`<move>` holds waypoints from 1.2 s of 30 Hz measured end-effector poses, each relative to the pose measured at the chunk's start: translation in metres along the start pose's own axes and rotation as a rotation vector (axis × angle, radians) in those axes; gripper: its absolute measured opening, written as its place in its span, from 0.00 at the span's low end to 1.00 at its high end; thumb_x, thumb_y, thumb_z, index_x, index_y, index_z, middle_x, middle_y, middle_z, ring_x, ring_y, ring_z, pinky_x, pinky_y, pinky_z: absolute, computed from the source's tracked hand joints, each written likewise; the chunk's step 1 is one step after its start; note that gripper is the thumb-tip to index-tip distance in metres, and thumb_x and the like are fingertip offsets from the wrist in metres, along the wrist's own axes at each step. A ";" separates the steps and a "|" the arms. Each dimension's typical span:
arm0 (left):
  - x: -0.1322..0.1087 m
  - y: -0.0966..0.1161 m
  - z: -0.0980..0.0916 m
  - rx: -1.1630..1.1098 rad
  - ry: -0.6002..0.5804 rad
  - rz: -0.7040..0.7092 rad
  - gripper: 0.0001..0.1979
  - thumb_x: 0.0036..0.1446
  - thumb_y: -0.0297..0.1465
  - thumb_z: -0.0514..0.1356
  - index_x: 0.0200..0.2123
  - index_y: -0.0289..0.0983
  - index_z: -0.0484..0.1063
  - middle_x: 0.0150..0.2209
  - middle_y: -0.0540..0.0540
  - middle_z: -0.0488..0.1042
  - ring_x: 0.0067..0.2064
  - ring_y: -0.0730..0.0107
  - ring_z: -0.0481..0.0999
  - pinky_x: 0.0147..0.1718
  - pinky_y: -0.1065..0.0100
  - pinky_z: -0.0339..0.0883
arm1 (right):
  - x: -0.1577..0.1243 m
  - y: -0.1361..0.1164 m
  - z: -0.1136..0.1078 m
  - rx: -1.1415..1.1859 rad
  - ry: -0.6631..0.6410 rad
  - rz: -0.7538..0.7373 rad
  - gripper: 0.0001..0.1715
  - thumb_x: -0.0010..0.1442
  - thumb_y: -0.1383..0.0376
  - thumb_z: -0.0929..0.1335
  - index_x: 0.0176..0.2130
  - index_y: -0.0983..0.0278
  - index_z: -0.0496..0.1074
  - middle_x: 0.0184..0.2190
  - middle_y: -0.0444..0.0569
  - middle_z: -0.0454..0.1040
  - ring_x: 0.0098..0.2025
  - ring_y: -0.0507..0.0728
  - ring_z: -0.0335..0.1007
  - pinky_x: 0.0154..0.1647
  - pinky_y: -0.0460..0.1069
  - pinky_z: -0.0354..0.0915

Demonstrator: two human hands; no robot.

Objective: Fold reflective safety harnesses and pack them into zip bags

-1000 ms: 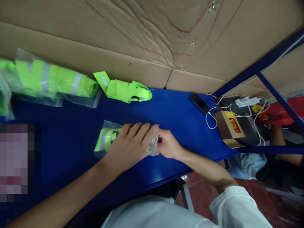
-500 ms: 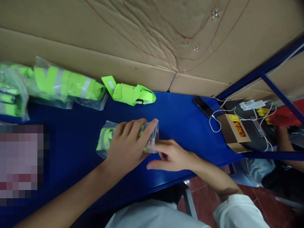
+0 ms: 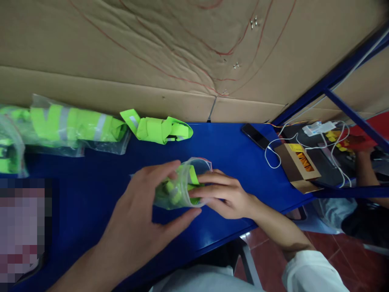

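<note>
A clear zip bag (image 3: 174,198) with a folded neon-yellow reflective strap (image 3: 192,175) inside lies between my hands, its round mouth open to the right. My left hand (image 3: 142,207) curves around the bag's left side, thumb and fingers spread wide apart and not closed on it. At the mouth, my right hand (image 3: 232,194) has its fingers reaching past the rim, by the strap, and they hold the bag at its opening. The fingertips inside are partly blurred. Behind the bag, a loose rolled neon reflective strap (image 3: 158,129) lies by the cardboard wall.
Bagged neon reflective items (image 3: 75,123) line the back left of the blue table (image 3: 219,150). A phone (image 3: 255,136) with a white cable and a cardboard box (image 3: 296,166) stand to the right. Beyond the blue frame (image 3: 355,119) another person's arm (image 3: 366,170) shows.
My left hand has come off the top of the bag and spread around its left side. My right fingers have moved into the bag's mouth, which now gapes open. The view has shifted slightly.
</note>
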State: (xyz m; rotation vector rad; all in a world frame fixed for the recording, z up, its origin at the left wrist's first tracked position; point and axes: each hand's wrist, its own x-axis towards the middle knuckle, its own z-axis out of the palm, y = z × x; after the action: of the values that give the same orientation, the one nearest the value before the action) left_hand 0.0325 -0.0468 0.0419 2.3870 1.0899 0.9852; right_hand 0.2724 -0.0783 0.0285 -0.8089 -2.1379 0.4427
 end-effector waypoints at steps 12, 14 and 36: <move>0.003 -0.009 -0.010 -0.539 -0.287 -0.213 0.21 0.62 0.41 0.66 0.56 0.46 0.68 0.47 0.46 0.82 0.40 0.64 0.83 0.33 0.70 0.79 | 0.001 -0.010 -0.002 0.058 0.208 -0.007 0.11 0.62 0.61 0.77 0.37 0.62 0.73 0.42 0.51 0.77 0.42 0.54 0.78 0.44 0.51 0.75; 0.005 -0.014 -0.015 -0.556 -0.354 -0.192 0.26 0.62 0.40 0.66 0.62 0.48 0.66 0.51 0.45 0.81 0.45 0.62 0.84 0.38 0.69 0.80 | -0.001 -0.012 -0.002 0.110 0.227 0.062 0.09 0.64 0.65 0.76 0.39 0.61 0.72 0.46 0.53 0.76 0.47 0.55 0.78 0.48 0.51 0.77; 0.001 -0.047 0.003 -0.779 -0.302 -0.700 0.17 0.54 0.48 0.72 0.38 0.41 0.83 0.29 0.48 0.81 0.31 0.71 0.77 0.29 0.77 0.69 | 0.002 0.000 -0.013 0.289 0.013 0.598 0.12 0.66 0.60 0.74 0.34 0.65 0.76 0.30 0.44 0.78 0.31 0.48 0.72 0.34 0.42 0.67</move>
State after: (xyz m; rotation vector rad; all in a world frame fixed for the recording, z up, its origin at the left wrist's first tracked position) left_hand 0.0105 -0.0158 0.0145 1.3251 1.0428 0.6001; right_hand 0.2819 -0.0767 0.0376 -1.2663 -1.7322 1.0211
